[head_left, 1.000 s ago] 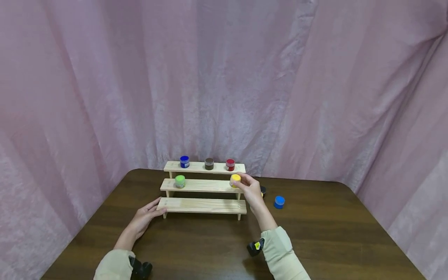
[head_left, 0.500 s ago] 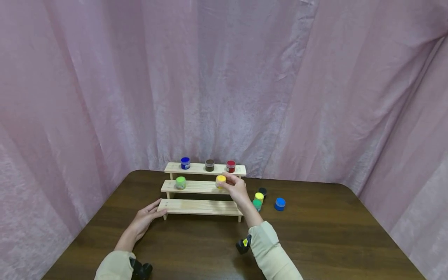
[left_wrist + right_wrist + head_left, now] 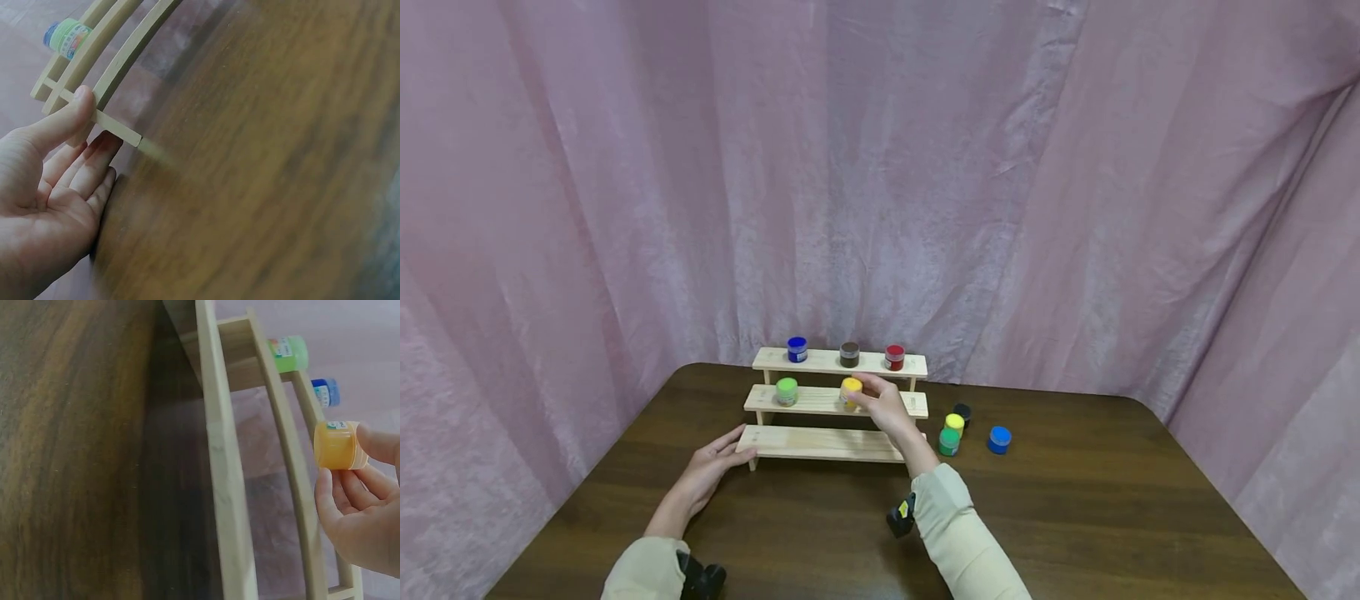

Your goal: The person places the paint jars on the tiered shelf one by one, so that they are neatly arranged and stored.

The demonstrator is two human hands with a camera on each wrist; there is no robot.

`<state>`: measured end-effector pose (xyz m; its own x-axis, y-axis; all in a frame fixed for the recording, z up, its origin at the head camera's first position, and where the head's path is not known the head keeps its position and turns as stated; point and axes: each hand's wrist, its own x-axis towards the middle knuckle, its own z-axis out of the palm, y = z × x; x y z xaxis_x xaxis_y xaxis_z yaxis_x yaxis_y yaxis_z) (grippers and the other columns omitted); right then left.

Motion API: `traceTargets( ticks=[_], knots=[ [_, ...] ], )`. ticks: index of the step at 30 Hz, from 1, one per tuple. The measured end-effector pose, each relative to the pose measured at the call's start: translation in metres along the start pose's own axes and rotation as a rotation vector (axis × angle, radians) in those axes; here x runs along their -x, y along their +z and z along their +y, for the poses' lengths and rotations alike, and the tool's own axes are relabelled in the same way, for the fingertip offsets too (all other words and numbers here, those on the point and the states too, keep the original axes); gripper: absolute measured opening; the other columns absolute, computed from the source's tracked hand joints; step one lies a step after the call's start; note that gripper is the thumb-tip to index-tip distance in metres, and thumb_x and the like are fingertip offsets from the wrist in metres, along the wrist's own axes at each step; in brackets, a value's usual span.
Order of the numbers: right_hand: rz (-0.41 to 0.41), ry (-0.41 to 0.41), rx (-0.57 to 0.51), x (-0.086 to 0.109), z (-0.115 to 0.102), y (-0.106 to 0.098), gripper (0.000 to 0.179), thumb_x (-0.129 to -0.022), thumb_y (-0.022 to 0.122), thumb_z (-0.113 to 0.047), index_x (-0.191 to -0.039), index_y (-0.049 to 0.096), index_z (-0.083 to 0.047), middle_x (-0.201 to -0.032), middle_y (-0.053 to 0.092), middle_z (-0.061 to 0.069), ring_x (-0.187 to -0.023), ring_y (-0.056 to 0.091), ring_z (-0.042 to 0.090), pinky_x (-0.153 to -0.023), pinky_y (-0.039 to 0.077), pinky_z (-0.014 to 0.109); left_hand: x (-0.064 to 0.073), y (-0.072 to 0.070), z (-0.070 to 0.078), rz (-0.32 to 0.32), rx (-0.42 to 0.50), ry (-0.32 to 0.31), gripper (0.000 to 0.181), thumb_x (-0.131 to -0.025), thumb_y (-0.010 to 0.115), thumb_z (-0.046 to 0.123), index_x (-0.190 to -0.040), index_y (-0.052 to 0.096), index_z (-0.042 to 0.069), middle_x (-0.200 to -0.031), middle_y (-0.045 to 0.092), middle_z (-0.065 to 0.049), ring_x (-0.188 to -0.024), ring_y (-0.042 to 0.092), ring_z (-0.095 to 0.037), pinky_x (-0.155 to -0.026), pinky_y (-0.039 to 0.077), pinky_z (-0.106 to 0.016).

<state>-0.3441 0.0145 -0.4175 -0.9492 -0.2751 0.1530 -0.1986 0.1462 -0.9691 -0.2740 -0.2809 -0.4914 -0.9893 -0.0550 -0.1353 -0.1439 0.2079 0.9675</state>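
Note:
A three-tier wooden display stand (image 3: 820, 443) stands on the table. My left hand (image 3: 706, 468) grips the left end of its lowest tier, thumb on top and fingers below in the left wrist view. My right hand (image 3: 886, 410) pinches a yellow-orange paint jar (image 3: 336, 447) between thumb and fingers at the middle of the second tier; whether its base touches the board is unclear. A light green paint jar (image 3: 786, 392) sits at that tier's left end. Along the top tier stand a dark blue jar (image 3: 797, 350), a brown jar (image 3: 849, 356) and a red jar (image 3: 894, 358).
Right of the stand, a green jar (image 3: 949, 442), a yellow jar (image 3: 954, 423) and a black jar (image 3: 963, 413) cluster on the wooden table (image 3: 1075, 500). A lighter blue jar (image 3: 999, 440) stands apart further right. A pink curtain (image 3: 880, 167) hangs behind.
My right hand has carried the yellow-orange jar leftward along the second tier, from its right end to the middle. The jars behind that arm have come into view. My left hand stays put.

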Motion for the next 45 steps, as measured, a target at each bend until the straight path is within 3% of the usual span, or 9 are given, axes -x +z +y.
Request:
traceTargets(
  ticks=[4,10,15,21,28,33,37,45],
  knots=[
    [-0.028,-0.001,0.047,-0.003,0.006,0.001,0.044,-0.095,0.061,-0.011,-0.138,0.053,0.000,-0.129,0.062,0.021,-0.116,0.059,0.030,-0.095,0.052,0.037,0.000,0.001,0.000,-0.016,0.029,0.002,0.078,-0.092,0.068,0.031,-0.155,0.027,0.014,-0.153,0.040,-0.019,-0.130,0.046,-0.011,-0.117,0.027,-0.039],
    [-0.035,-0.031,0.103,-0.004,0.008,0.008,0.043,-0.095,0.062,-0.013,-0.136,0.055,-0.002,-0.126,0.065,0.019,-0.114,0.061,0.029,-0.093,0.053,0.035,0.003,-0.004,-0.001,-0.009,0.051,-0.020,0.076,-0.093,0.066,0.031,-0.156,0.026,0.016,-0.155,0.038,-0.017,-0.120,0.047,0.004,-0.118,0.024,-0.036],
    [0.010,-0.059,0.173,-0.003,0.009,0.013,0.042,-0.095,0.064,-0.016,-0.135,0.058,-0.005,-0.126,0.067,0.016,-0.113,0.062,0.028,-0.089,0.054,0.033,0.004,-0.005,-0.001,-0.026,0.061,-0.007,0.077,-0.093,0.066,0.032,-0.156,0.025,0.013,-0.154,0.037,-0.020,-0.118,0.048,0.004,-0.119,0.023,-0.039],
    [0.016,-0.108,0.205,-0.003,0.010,0.014,0.046,-0.093,0.065,-0.009,-0.137,0.055,-0.003,-0.128,0.065,0.019,-0.113,0.064,0.031,-0.092,0.054,0.038,0.002,-0.004,0.000,-0.012,0.057,-0.011,0.076,-0.093,0.067,0.031,-0.155,0.027,0.015,-0.153,0.040,-0.019,-0.110,0.050,0.010,-0.118,0.024,-0.037],
    [-0.019,-0.067,0.096,-0.003,0.008,0.012,0.058,-0.092,0.064,-0.006,-0.145,0.041,0.005,-0.140,0.053,0.025,-0.123,0.057,0.038,-0.101,0.050,0.040,0.001,-0.006,0.001,-0.016,0.068,0.001,0.076,-0.093,0.066,0.031,-0.156,0.026,0.015,-0.155,0.037,-0.019,-0.127,0.045,-0.001,-0.121,0.021,-0.040],
    [-0.033,-0.037,-0.018,0.002,0.005,0.004,0.056,-0.095,0.060,-0.005,-0.145,0.037,0.009,-0.144,0.047,0.030,-0.130,0.049,0.043,-0.106,0.046,0.044,0.001,-0.003,0.002,-0.007,0.076,-0.006,0.077,-0.093,0.067,0.031,-0.156,0.026,0.015,-0.155,0.036,-0.018,-0.136,0.040,-0.014,-0.121,0.021,-0.041],
    [0.033,-0.044,-0.088,0.006,0.006,-0.001,0.051,-0.096,0.057,-0.004,-0.141,0.040,0.012,-0.142,0.047,0.032,-0.134,0.045,0.044,-0.109,0.043,0.045,-0.001,0.000,0.001,-0.002,0.083,-0.005,0.076,-0.092,0.067,0.030,-0.155,0.027,0.014,-0.154,0.036,-0.018,-0.140,0.037,-0.021,-0.121,0.021,-0.042],
    [0.176,-0.058,-0.066,0.012,0.015,-0.013,0.042,-0.095,0.060,-0.008,-0.134,0.054,0.006,-0.135,0.057,0.026,-0.129,0.051,0.040,-0.107,0.045,0.045,0.000,0.000,-0.001,0.014,0.063,-0.020,0.077,-0.092,0.068,0.032,-0.155,0.029,0.013,-0.153,0.038,-0.020,-0.140,0.037,-0.024,-0.120,0.024,-0.044]
  ],
)
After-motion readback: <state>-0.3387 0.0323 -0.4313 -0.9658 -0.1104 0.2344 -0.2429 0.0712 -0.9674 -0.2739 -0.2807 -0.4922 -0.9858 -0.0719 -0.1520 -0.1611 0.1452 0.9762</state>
